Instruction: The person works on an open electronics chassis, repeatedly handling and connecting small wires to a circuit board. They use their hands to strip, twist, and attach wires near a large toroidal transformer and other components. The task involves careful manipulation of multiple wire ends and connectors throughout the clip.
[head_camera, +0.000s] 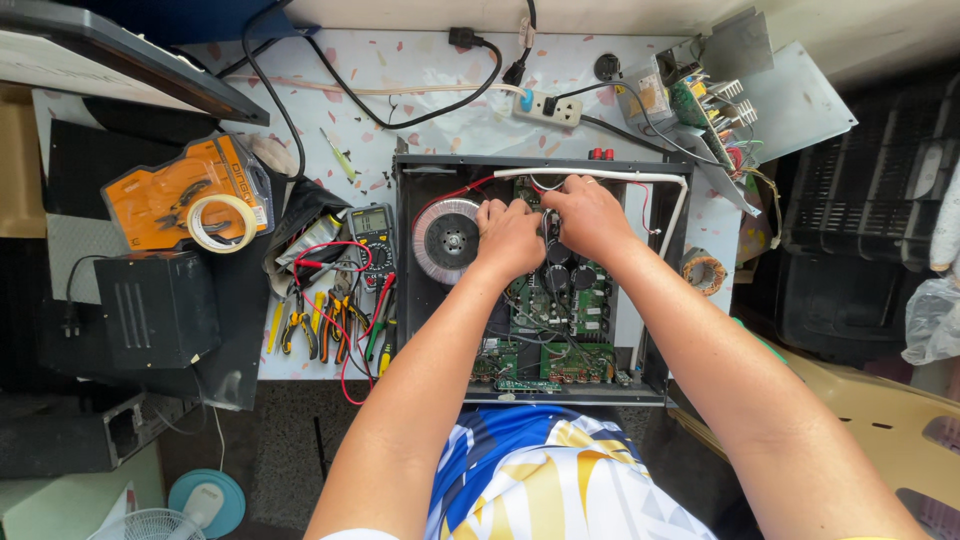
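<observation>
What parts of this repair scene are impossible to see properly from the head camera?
- Whatever the left hand and right hand are working on: their fingers cover it.
- Rear part of the circuit board in the open case: hidden under both hands.
- Meter display: too small to read.
- Fan: cut off by the bottom edge.
- Chair: cut off at the right and bottom edges.

Orange blister tool package (180, 195) at left; multimeter grey screen (373, 220) beside chassis.

I see both forearms extended forward; left hand (507, 236) and right hand (588, 215) side by side, fingers curled downward.
</observation>
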